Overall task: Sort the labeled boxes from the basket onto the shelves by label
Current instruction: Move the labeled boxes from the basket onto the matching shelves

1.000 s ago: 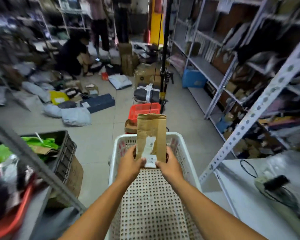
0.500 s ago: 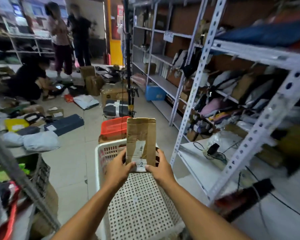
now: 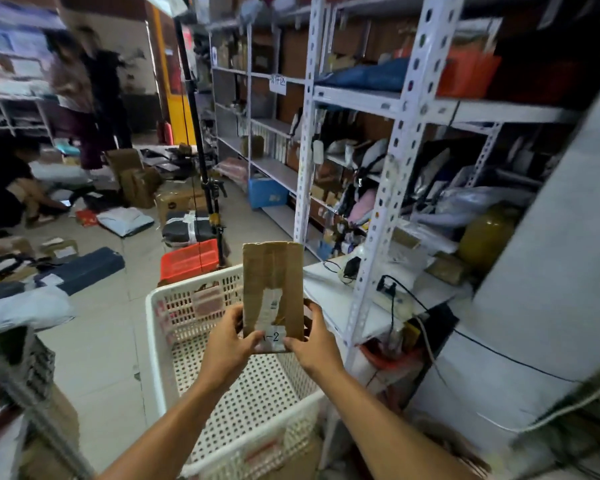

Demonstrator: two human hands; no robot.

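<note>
A flat brown cardboard box (image 3: 272, 271) stands upright in front of me, with a white label reading "-2" at its lower end. My left hand (image 3: 227, 344) grips its lower left corner and my right hand (image 3: 317, 342) grips its lower right corner. Below the box sits a white perforated plastic basket (image 3: 160, 320); its floor shows bare. White metal shelves (image 3: 407, 109) rise to the right, packed with parcels and bags. Their lower white shelf board (image 3: 329, 296) lies just right of the box.
A black pole (image 3: 196, 133) stands ahead beside a red crate (image 3: 187, 261). Parcels and bags litter the floor at left, where one person crouches and two stand. A blue box (image 3: 267, 192) sits under the far shelves. Cables and a charger lie on the lower shelf.
My view has swung to the right and upward, bringing the shelves into the frame. Both hands keep the same hold on the box above the basket.
</note>
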